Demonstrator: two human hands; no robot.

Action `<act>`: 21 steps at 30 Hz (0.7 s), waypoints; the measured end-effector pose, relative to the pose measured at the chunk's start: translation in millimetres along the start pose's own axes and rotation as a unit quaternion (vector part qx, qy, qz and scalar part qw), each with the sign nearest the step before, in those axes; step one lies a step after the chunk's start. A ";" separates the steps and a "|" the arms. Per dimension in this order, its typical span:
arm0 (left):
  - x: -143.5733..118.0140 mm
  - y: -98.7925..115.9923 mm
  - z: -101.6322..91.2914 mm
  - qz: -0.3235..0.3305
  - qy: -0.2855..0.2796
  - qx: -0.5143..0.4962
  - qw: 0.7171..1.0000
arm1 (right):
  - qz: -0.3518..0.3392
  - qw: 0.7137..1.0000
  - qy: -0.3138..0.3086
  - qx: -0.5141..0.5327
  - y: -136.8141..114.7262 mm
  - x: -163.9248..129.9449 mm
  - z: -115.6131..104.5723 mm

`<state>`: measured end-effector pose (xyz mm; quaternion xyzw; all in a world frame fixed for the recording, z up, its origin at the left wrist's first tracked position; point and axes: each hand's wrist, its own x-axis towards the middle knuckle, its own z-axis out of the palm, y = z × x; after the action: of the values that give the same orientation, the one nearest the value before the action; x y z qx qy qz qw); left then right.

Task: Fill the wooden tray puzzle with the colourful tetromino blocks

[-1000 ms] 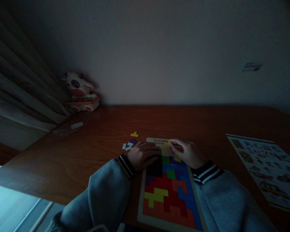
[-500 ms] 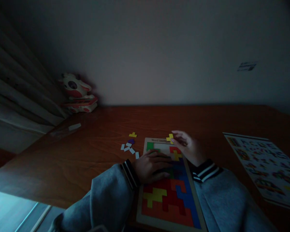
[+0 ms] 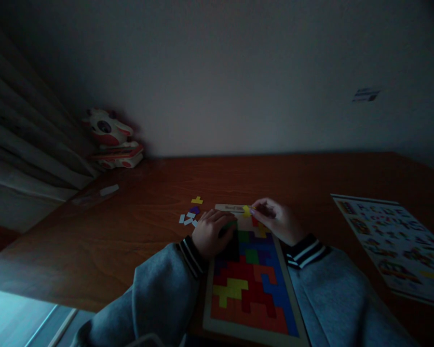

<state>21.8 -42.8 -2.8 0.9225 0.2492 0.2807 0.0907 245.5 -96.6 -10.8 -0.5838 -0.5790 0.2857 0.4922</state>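
Note:
The wooden puzzle board (image 3: 209, 322) lies before me, largely filled with coloured block pieces. My left hand (image 3: 212, 235) rests on its upper left part, fingers curled at a green puzzle piece (image 3: 233, 223); the hand hides most of that piece, and a dark patch shows beneath the palm. At the board's top edge, a small yellow puzzle piece (image 3: 246, 210) is pinched between the thumb and fingers of my right hand (image 3: 277, 219). Around it, pale board surface shows between the pieces.
Left of the board lie a yellow T-shaped piece (image 3: 197, 200), a purple piece (image 3: 194, 210) and several white tiles (image 3: 182, 219). A printed pattern sheet (image 3: 394, 241) is at the right. A cow-shaped toy (image 3: 110, 132) stands at the back left, near the curtain.
My left hand has drawn left and curled its fingers, uncovering middle pieces. My right hand has carried the yellow piece slightly left, over the board's top edge. The view has shifted slightly.

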 end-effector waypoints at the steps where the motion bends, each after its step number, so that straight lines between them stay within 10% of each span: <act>1: 0.3 -0.6 0.4 -0.004 0.003 0.003 1.000 | -0.002 1.000 -0.007 -0.010 -0.3 -0.6 0.9; 13: -0.6 -1.1 2.6 0.061 -0.051 -0.034 0.996 | -0.111 0.959 -0.056 -0.256 6.1 -2.6 2.6; 21: -0.9 0.6 1.7 0.129 -0.077 -0.033 0.988 | -0.113 0.970 -0.018 -0.214 7.4 0.5 -6.3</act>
<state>22.4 -43.8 -4.5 0.9621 0.1112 0.2263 0.1036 254.2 -96.4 -15.1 -0.6011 -0.6979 0.1083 0.3741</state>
